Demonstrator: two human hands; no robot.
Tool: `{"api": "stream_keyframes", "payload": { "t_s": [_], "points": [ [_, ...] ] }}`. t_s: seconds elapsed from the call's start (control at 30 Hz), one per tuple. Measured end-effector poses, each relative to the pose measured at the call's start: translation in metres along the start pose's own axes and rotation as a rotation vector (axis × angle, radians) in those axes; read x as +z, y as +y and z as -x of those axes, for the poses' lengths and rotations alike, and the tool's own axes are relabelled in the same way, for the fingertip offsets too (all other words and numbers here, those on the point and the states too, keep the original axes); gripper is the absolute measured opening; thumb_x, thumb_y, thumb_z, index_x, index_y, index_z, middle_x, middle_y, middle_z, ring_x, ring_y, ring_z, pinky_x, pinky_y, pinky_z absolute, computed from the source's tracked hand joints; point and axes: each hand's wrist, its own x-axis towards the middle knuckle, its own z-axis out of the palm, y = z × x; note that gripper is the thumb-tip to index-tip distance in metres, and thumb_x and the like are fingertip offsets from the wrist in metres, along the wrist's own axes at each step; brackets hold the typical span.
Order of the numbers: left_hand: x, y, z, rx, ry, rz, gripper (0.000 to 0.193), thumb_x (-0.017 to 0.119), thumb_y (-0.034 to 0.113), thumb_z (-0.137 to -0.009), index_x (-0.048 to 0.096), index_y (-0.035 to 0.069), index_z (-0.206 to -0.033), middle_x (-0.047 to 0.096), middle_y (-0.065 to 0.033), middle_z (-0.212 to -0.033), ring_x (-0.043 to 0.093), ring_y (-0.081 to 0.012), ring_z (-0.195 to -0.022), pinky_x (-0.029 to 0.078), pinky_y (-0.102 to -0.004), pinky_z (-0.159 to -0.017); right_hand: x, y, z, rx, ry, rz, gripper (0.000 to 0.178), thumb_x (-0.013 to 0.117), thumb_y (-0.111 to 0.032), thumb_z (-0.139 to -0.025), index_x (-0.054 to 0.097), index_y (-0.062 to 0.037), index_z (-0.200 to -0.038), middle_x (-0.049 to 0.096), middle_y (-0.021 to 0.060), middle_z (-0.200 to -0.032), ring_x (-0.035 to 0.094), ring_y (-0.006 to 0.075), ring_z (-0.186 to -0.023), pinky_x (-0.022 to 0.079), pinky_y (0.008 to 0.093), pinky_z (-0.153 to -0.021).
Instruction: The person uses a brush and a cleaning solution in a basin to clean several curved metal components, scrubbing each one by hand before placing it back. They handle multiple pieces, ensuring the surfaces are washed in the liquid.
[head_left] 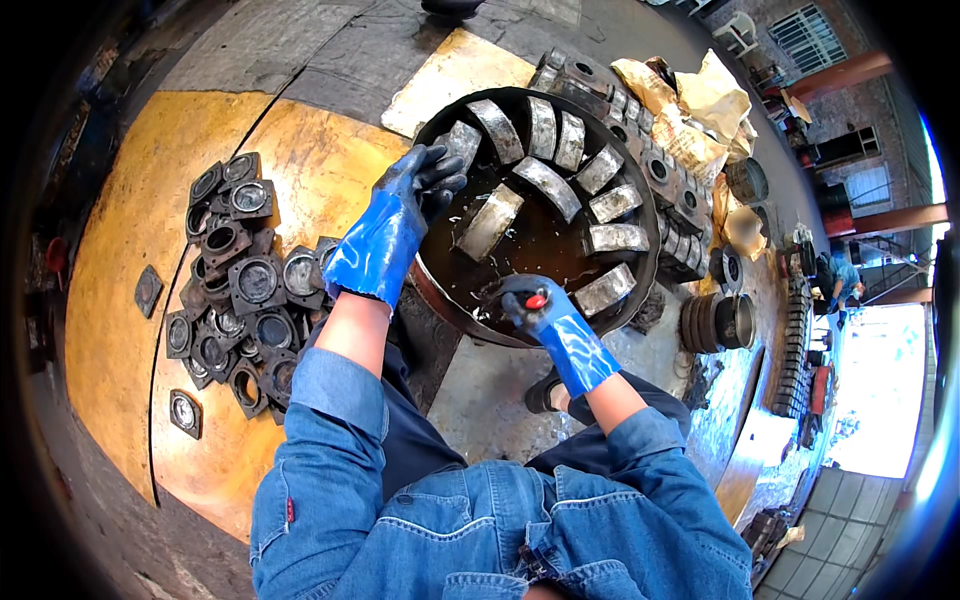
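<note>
A round dark tub [425, 268] of brownish liquid stands before me, with several curved grey metal segments [543, 128] set around its inner wall. Two more segments lie towards the middle, one of them a thick piece [490, 222]. My left hand [408, 198], in a blue rubber glove with dark fingers, is over the tub's left rim beside a segment [462, 145]. Its fingers are stretched and slightly bent, with nothing visible in them. Closed around a red-ended tool [536, 301], my gloved right hand [545, 308] is at the tub's near side. The tool's working end is hidden.
Piled on the yellow board [110, 300] at left are several square metal plates with round openings [255, 280]. Blocks with holes [660, 170], torn paper sacks [700, 110] and stacked metal rings [715, 322] line the right. Another person [845, 280] is at far right.
</note>
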Motion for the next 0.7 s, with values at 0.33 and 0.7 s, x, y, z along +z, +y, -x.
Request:
{"api": "stream_keyframes", "payload": {
  "t_s": [0.33, 0.7],
  "points": [
    [-0.005, -0.002, -0.004, -0.002, -0.017, -0.007, 0.046, 0.052, 0.04, -0.102, 0.054, 0.01, -0.136, 0.066, -0.0129, -0.127, 0.07, -0.0252, -0.096, 0.056, -0.026, -0.065, -0.031, 0.0, -0.016, -0.051, 0.332, -0.777, 0.025, 0.065, -0.011, -0.094, 0.066, 0.0055, -0.113, 0.06, 0.0048, -0.076, 0.054, 0.0117, -0.063, 0.043, 0.0232, -0.057],
    [-0.004, 0.01, 0.019, 0.122, 0.049, -0.061, 0.05, 0.054, 0.042, -0.1, 0.053, 0.007, -0.136, 0.065, -0.0134, -0.128, 0.066, -0.0239, -0.103, 0.055, -0.03, -0.076, -0.008, -0.014, -0.076, -0.142, 0.028, -1.225, 0.031, 0.061, -0.01, -0.093, 0.058, 0.0082, -0.118, 0.057, 0.0046, -0.073, 0.047, 0.0118, -0.054, 0.033, 0.0226, -0.049]
  ]
}}
